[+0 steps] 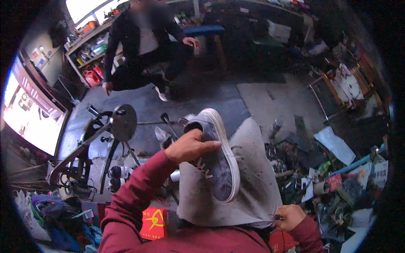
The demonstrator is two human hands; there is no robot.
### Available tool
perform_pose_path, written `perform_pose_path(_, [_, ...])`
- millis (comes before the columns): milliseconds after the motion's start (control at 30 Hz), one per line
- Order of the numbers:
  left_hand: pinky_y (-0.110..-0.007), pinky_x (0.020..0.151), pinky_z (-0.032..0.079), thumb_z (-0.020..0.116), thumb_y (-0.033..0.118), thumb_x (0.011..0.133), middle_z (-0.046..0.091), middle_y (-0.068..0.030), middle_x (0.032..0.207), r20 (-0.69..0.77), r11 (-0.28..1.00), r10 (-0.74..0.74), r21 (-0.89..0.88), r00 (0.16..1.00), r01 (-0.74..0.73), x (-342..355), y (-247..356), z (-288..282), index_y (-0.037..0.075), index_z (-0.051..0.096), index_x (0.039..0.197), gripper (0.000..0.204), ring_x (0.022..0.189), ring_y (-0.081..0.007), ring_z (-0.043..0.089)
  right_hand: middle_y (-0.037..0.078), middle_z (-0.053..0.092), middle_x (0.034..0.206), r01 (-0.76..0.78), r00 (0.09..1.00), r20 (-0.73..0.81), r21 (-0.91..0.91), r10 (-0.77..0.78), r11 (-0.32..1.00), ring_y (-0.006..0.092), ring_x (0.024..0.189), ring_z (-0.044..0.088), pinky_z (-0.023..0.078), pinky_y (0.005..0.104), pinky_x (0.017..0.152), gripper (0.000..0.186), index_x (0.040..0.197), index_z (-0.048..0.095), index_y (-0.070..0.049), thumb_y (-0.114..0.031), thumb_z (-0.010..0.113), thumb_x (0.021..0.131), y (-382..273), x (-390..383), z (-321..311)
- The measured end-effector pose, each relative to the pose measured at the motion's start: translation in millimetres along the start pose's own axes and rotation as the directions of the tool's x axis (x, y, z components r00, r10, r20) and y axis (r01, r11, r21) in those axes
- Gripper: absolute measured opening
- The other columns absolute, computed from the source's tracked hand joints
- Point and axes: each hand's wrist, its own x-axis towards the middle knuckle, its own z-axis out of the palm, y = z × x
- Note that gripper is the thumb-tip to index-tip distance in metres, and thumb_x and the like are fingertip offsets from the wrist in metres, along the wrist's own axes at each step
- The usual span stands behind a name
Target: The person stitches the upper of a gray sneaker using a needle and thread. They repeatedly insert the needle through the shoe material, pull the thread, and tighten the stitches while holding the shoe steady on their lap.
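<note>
One gray shoe (pixel 221 173) is resting against the gray lap cloth (pixel 257 181), left hand (pixel 187 145) steadying it.

Left fingers are clamping it near the opening, lap probably bracing it. Right hand (pixel 291 217) is sitting with bent fingers at the cloth's edge; can't tell if they're gripping anything. Clutter (pixel 333 181) is crowding the right, a metal machine (pixel 124 122) the left; the floor (pixel 228 97) ahead is offering more room.

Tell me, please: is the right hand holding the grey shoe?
No, the left hand grips the grey shoe, while the right hand is apart from it.
</note>
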Motion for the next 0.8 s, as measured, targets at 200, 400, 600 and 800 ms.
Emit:
perform_pose_path(200, [-0.031, 0.060, 0.047, 0.070, 0.045, 0.097, 0.062, -0.0006, 0.076, 0.152, 1.000, -0.009, 0.020, 0.988, 0.006, -13.6, -2.6, 33.1, -0.006, 0.070, 0.090, 0.051, 0.069, -0.0086, 0.056, 0.017, 0.075, 0.097, -0.238, 0.947, 0.285, 0.317, 0.147, 0.918, 0.0365, 0.091, 0.073, 0.057, 0.0452, 0.082, 0.035, 0.104, 0.077, -0.009, -0.038, 0.081, 0.084, 15.0, -19.8, 4.3])
perform_pose_path(400, [-0.032, 0.064, 0.050, 0.070, 0.049, 0.096, 0.066, -0.0042, 0.078, 0.251, 0.920, -0.257, 0.360, 0.933, 0.157, -12.0, 8.2, 57.3, -0.005, 0.073, 0.093, 0.054, 0.073, -0.0110, 0.061, 0.015, 0.075, 0.097, -0.273, 0.802, -0.490, 0.207, 0.341, 0.940, 0.0311, 0.088, 0.073, 0.056, 0.0417, 0.079, 0.041, 0.112, 0.072, -0.004, -0.035, 0.080, 0.085, 21.1, 30.2, -26.3])
perform_pose_path(600, [-0.032, 0.063, 0.052, 0.076, 0.039, 0.095, 0.072, -0.0049, 0.079, 0.284, 0.976, -0.110, 0.210, 0.952, 0.051, -8.1, -8.4, 63.2, -0.002, 0.076, 0.100, 0.041, 0.073, -0.0121, 0.066, 0.017, 0.072, 0.103, -0.061, 0.663, -0.735, 0.138, 0.143, 0.989, 0.0319, 0.093, 0.070, 0.055, 0.0419, 0.083, 0.057, 0.119, 0.071, -0.001, -0.046, 0.081, 0.086, 15.9, 173.9, -47.2])
perform_pose_path(800, [-0.029, 0.067, 0.053, 0.076, 0.029, 0.097, 0.073, -0.0028, 0.093, 0.240, 0.992, -0.086, -0.071, 0.967, 0.106, -27.2, -8.2, 54.9, -0.002, 0.071, 0.113, 0.035, 0.078, -0.0101, 0.066, 0.023, 0.074, 0.105, -0.213, 0.826, -0.534, 0.002, 0.181, 0.977, 0.0405, 0.100, 0.071, 0.055, 0.0482, 0.088, 0.064, 0.111, 0.075, -0.003, -0.057, 0.081, 0.077, 28.4, 276.3, -67.1])
